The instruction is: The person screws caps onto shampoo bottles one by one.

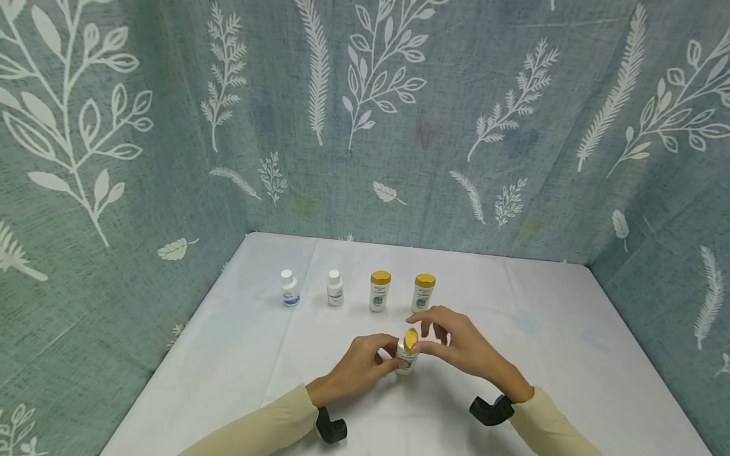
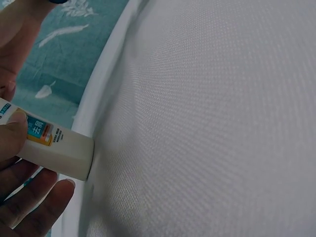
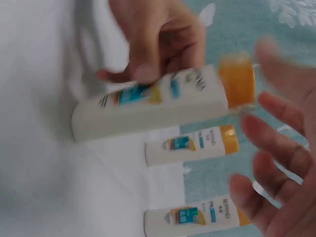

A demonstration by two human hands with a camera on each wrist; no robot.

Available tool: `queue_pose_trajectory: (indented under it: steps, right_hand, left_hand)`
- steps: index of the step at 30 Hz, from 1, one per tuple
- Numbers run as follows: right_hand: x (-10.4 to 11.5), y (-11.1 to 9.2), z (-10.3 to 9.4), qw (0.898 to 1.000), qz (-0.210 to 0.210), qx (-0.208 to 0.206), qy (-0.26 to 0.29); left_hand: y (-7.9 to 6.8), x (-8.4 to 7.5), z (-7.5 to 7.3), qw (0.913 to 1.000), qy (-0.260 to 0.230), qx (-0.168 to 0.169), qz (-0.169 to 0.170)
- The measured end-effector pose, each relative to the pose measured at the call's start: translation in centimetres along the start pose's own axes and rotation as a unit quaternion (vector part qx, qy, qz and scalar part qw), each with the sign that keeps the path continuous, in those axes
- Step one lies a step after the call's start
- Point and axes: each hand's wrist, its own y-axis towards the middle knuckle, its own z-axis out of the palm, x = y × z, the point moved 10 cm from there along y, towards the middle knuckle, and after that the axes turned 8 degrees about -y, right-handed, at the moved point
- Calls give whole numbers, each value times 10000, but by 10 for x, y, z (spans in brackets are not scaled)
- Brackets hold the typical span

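My left hand [image 1: 359, 367] grips a white bottle [image 1: 406, 363] by its body, thumb across the label. The bottle's base is at the white cloth in the left wrist view. Its yellow cap [image 1: 410, 340] looks tilted on the neck and is blurred in the right wrist view. Around the cap, my right hand [image 1: 456, 342] has its thumb and fingers spread apart, fingertips close by it. Behind stand two like bottles with yellow caps, a left one [image 1: 379, 292] and a right one [image 1: 422, 294], the latter just beyond my right fingers.
Two smaller white bottles with white caps, one [image 1: 289, 289] at the far left and another [image 1: 335, 289] beside it, share the back row. A white cloth [image 1: 547, 342] covers the table. Green leaf-patterned curtains [image 1: 428, 126] rise at the back and sides.
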Motion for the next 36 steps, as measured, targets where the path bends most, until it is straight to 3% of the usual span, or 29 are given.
queue_pose_trajectory:
  steps: [3, 5, 14, 23, 29, 32, 36]
  right_hand:
    - [-3, -1, -8, 9989, 198, -354, -242]
    - [-3, 0, -9, 9989, 225, -378, -174]
    - [7, 0, 11, 9957, -346, 722, 458]
    - [1, 0, 10, 9993, 81, 330, 182]
    - [-3, 1, 10, 9967, 121, 615, 523]
    - [-10, 2, 13, 9867, 122, 1129, 1160]
    - [-19, 0, 24, 9556, 236, 1931, 2211]
  left_hand:
    - [0, 1, 0, 10000, 2, 11, -53]
    - [0, 3, -1, 10000, 7, -15, -74]
    - [0, 2, -1, 9999, 14, -84, 112]
    - [0, 2, 0, 10000, -13, -52, -12]
    - [0, 3, 1, 10000, -87, -10, -43]
    - [1, 3, 0, 9999, -109, -22, -29]
    - [1, 4, 1, 9999, -99, -34, 6]
